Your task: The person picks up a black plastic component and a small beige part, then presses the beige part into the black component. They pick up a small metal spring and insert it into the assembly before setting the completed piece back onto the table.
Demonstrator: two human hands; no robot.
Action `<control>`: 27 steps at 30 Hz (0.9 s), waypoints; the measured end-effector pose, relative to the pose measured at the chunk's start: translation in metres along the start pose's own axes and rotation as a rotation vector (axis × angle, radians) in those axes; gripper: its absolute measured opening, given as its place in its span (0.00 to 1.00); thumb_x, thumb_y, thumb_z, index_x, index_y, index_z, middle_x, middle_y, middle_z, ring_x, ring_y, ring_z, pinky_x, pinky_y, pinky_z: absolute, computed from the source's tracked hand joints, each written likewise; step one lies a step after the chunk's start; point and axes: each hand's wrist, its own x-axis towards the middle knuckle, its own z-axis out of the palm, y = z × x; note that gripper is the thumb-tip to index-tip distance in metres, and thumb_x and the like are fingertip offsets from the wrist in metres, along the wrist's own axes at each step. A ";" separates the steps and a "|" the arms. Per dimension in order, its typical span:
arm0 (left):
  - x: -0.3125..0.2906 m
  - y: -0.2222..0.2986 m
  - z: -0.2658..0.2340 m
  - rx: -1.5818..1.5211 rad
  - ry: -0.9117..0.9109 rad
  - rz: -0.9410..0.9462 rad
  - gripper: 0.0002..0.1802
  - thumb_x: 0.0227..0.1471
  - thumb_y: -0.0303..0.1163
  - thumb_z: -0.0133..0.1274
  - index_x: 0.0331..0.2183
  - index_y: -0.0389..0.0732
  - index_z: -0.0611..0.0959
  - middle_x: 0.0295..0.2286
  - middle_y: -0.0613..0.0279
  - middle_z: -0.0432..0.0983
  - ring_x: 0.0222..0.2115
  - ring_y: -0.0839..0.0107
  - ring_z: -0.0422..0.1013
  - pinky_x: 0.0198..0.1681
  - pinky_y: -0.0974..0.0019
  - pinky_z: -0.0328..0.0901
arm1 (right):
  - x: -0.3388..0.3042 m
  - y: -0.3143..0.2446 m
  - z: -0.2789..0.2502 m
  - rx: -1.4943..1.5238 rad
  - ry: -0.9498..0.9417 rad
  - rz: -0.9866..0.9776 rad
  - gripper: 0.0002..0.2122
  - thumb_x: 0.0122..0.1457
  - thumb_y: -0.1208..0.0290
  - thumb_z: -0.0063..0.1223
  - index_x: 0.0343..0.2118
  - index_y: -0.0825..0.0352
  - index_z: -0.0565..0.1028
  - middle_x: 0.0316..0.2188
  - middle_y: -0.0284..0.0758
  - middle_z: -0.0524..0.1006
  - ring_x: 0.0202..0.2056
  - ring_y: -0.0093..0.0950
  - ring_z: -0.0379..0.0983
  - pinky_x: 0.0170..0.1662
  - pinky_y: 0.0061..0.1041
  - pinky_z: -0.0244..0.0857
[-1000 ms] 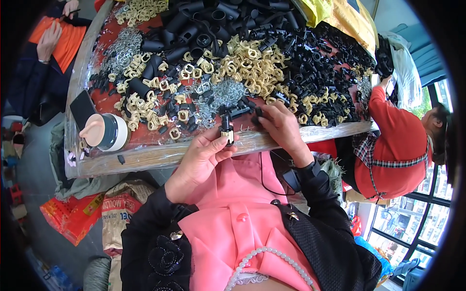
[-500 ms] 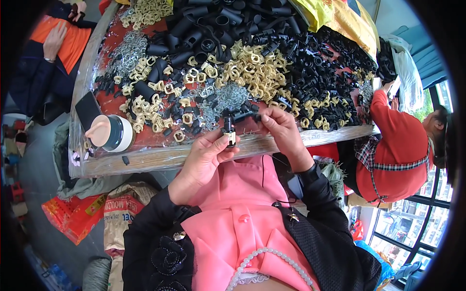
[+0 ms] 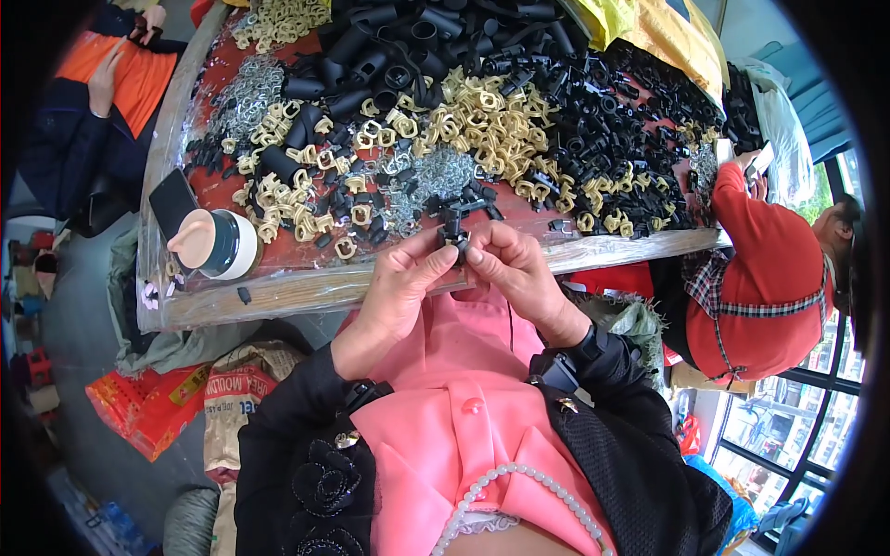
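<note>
Some way right of the dark jar (image 3: 227, 245) on the worktop (image 3: 278, 301), gripped by the left hand (image 3: 399, 285) at the near edge — a small black fitting (image 3: 454, 238). Bunched close by its right side, the right hand (image 3: 521, 275) — cannot tell whether gripping anything.

Right hand (image 3: 519, 274) moved in to black part (image 3: 454, 226).

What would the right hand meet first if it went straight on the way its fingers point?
The right hand would most likely meet the black part held by the left hand, just off its fingertips; whether they already touch is hard to tell.
</note>
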 end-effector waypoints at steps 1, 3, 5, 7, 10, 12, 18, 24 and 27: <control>0.001 -0.001 -0.001 0.009 0.015 0.011 0.14 0.46 0.30 0.50 0.37 0.34 0.73 0.31 0.64 0.71 0.31 0.77 0.68 0.38 0.71 0.64 | -0.001 0.001 0.000 -0.044 -0.019 -0.006 0.06 0.55 0.70 0.43 0.27 0.67 0.65 0.17 0.26 0.66 0.18 0.13 0.61 0.20 0.12 0.55; 0.000 -0.001 -0.002 0.013 0.008 0.003 0.14 0.46 0.30 0.50 0.37 0.34 0.73 0.31 0.64 0.71 0.31 0.77 0.68 0.37 0.71 0.65 | -0.003 0.002 0.002 -0.089 -0.008 -0.002 0.06 0.55 0.70 0.44 0.26 0.67 0.64 0.16 0.26 0.66 0.19 0.13 0.60 0.20 0.12 0.54; 0.000 0.000 -0.002 0.024 -0.008 -0.004 0.14 0.46 0.30 0.49 0.36 0.34 0.73 0.30 0.63 0.71 0.32 0.77 0.67 0.37 0.70 0.66 | -0.003 0.001 0.003 -0.183 0.008 -0.002 0.07 0.54 0.69 0.46 0.25 0.67 0.64 0.16 0.25 0.64 0.19 0.12 0.60 0.20 0.12 0.54; 0.001 0.000 -0.004 0.009 -0.014 -0.025 0.14 0.47 0.31 0.49 0.36 0.34 0.73 0.30 0.63 0.71 0.32 0.77 0.67 0.37 0.70 0.66 | -0.003 -0.004 0.008 -0.284 0.071 -0.051 0.07 0.52 0.69 0.48 0.26 0.67 0.65 0.16 0.27 0.65 0.19 0.13 0.61 0.20 0.13 0.54; 0.003 0.000 -0.005 -0.015 -0.031 -0.057 0.13 0.48 0.31 0.48 0.36 0.34 0.73 0.30 0.63 0.71 0.32 0.76 0.68 0.37 0.70 0.66 | 0.000 -0.008 0.009 -0.489 0.195 -0.162 0.08 0.49 0.70 0.52 0.27 0.67 0.66 0.18 0.29 0.66 0.19 0.16 0.62 0.20 0.15 0.56; 0.003 -0.002 -0.005 -0.016 -0.065 -0.081 0.14 0.49 0.33 0.46 0.37 0.35 0.72 0.30 0.62 0.71 0.32 0.76 0.68 0.36 0.72 0.66 | 0.003 -0.002 0.005 -0.771 0.211 -0.469 0.11 0.45 0.71 0.55 0.30 0.67 0.69 0.21 0.33 0.66 0.21 0.21 0.63 0.21 0.17 0.57; -0.003 0.003 -0.001 0.012 -0.164 -0.186 0.15 0.51 0.36 0.42 0.38 0.35 0.72 0.30 0.62 0.70 0.31 0.75 0.69 0.33 0.73 0.67 | 0.004 0.004 -0.004 -0.978 0.168 -0.779 0.15 0.39 0.72 0.57 0.33 0.68 0.71 0.25 0.35 0.66 0.25 0.31 0.64 0.26 0.25 0.59; 0.001 0.005 -0.009 0.069 -0.114 -0.235 0.15 0.52 0.35 0.41 0.38 0.35 0.71 0.30 0.63 0.71 0.28 0.78 0.69 0.30 0.76 0.66 | 0.010 0.005 -0.006 -0.983 0.097 -0.797 0.15 0.39 0.71 0.58 0.33 0.69 0.71 0.25 0.34 0.66 0.26 0.31 0.64 0.27 0.25 0.60; 0.007 0.008 -0.016 0.109 -0.113 -0.210 0.16 0.52 0.35 0.41 0.39 0.34 0.71 0.30 0.63 0.71 0.26 0.78 0.69 0.29 0.77 0.66 | 0.016 0.005 -0.004 -0.952 0.118 -0.754 0.15 0.39 0.72 0.58 0.33 0.69 0.71 0.25 0.35 0.66 0.26 0.31 0.64 0.27 0.25 0.60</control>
